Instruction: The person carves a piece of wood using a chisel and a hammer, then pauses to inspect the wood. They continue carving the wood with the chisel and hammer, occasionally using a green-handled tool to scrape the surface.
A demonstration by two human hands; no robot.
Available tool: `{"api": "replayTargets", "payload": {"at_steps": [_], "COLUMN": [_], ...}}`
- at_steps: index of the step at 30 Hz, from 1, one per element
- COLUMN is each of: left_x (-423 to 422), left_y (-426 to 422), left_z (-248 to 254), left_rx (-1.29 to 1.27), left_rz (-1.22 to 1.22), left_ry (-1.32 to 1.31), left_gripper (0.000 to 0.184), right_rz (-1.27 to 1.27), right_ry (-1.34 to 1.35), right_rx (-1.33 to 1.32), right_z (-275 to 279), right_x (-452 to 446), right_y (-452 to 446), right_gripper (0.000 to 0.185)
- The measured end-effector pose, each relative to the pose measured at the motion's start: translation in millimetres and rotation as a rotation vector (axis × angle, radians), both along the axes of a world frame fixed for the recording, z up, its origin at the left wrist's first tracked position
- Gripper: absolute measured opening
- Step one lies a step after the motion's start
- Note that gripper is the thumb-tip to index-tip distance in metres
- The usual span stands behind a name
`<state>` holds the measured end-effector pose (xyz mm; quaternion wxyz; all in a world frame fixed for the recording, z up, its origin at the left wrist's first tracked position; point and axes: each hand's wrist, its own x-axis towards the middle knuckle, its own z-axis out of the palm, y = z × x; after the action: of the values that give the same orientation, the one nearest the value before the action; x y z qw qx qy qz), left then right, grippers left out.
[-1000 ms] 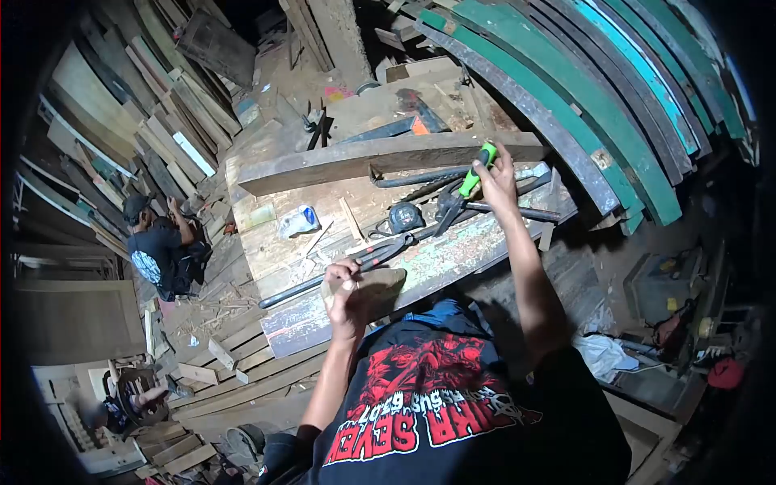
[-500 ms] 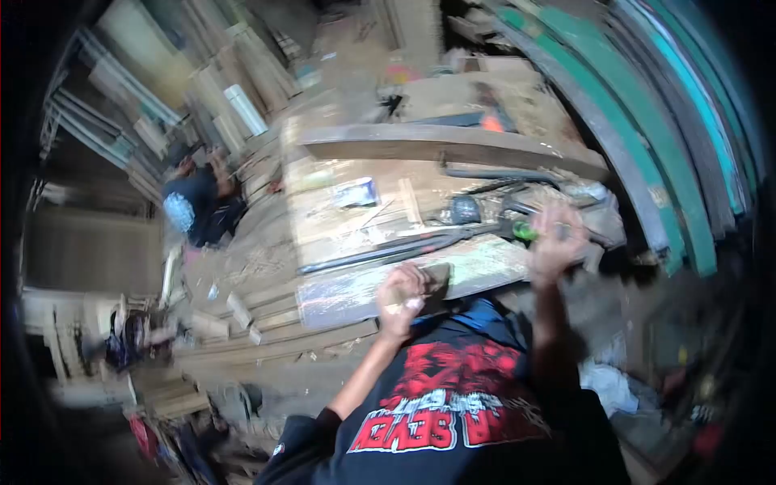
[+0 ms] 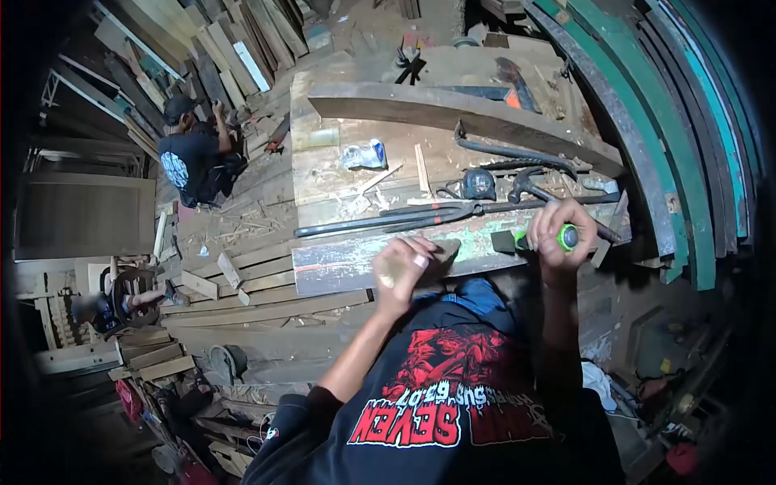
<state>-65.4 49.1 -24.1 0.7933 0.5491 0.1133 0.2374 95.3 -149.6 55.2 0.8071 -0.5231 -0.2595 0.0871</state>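
Observation:
My right hand [image 3: 559, 234] is closed round the green handle of a tool [image 3: 568, 237], whose dark flat blade points left over the bench's near board. My left hand [image 3: 400, 271] has its fingers curled at the board's near edge; what it holds, if anything, I cannot make out. Beyond the hands lie long-handled pincers [image 3: 388, 218], a black tape measure [image 3: 478, 184], a claw hammer [image 3: 529, 186] and a dark bent bar [image 3: 509, 151]. A small blue-and-white packet [image 3: 364, 154] rests left of the tape measure.
A long curved beam [image 3: 453, 113] spans the workbench [image 3: 315, 186]. Curved green boards [image 3: 638, 97] lean at the right. One person [image 3: 194, 153] crouches at the left, another [image 3: 117, 307] sits lower left. Planks [image 3: 259, 299] lie on the floor.
My right hand has lowered the green-handled tool from the middle of the bench to its near board. The camera view has shifted, and the left hand stays near the board's edge.

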Motion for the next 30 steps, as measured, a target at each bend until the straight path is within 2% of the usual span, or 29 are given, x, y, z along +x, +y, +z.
{"api": "replayTargets", "payload": {"at_steps": [1,2,5,6,10,12,15,18,21,23,26,28,30], "left_x": [0.3,9.0,27.4,34.2,54.8,56.8,50.2,49.5,51.4,56.7,55.0,56.7,56.8], "left_y": [3.2,5.4,11.6,10.2,-4.3,-19.6,-34.5,-33.6,-36.3,-39.9,-29.9,-28.3,-30.4], "left_z": [-3.3,0.4,14.4,17.5,10.6,9.0,-32.8,-43.1,-31.9,-2.0,2.1,-8.0,-7.0], "left_rx": [-0.288,-0.429,-0.164,-0.166,-0.124,0.001,-0.077,-0.110,-0.194,-0.269,-0.119,0.091,0.139], "left_rz": [0.060,0.110,0.119,0.108,0.013,-0.026,-0.119,-0.120,-0.031,0.031,-0.019,-0.066,-0.105], "left_ry": [-0.013,-0.091,-0.091,-0.127,-0.265,-0.157,-0.008,0.013,-0.085,-0.195,-0.294,-0.266,-0.206], "left_gripper": [0.018,0.019,0.025,0.025,0.017,0.016,0.019,0.023,0.024,0.027,0.031,0.032,0.032], "right_rz": [0.009,0.017,-0.102,-0.137,-0.156,-0.162,-0.003,-0.152,0.008,0.057,-0.034,-0.151,-0.216], "right_ry": [-0.017,-0.036,-0.043,-0.026,-0.035,0.009,-0.039,-0.097,-0.289,-0.330,-0.252,-0.048,0.151], "right_rx": [-0.010,-0.020,-0.108,-0.137,-0.002,0.069,0.185,0.224,0.309,0.221,0.203,0.105,0.001], "right_z": [-9.0,-17.6,-38.6,-40.9,-30.9,-22.4,4.5,49.0,89.0,106.0,100.3,76.4,51.4], "right_x": [0.3,-0.9,-16.5,-20.5,-14.6,-9.2,-0.9,-9.2,-7.9,-4.7,-11.8,-20.0,-23.6], "right_y": [1.9,3.3,6.1,4.9,-6.5,-16.8,-36.5,-40.5,-51.7,-56.4,-36.9,-29.7,-22.7], "right_gripper": [0.030,0.029,0.029,0.030,0.033,0.037,0.042,0.046,0.052,0.047,0.036,0.035,0.035]}}
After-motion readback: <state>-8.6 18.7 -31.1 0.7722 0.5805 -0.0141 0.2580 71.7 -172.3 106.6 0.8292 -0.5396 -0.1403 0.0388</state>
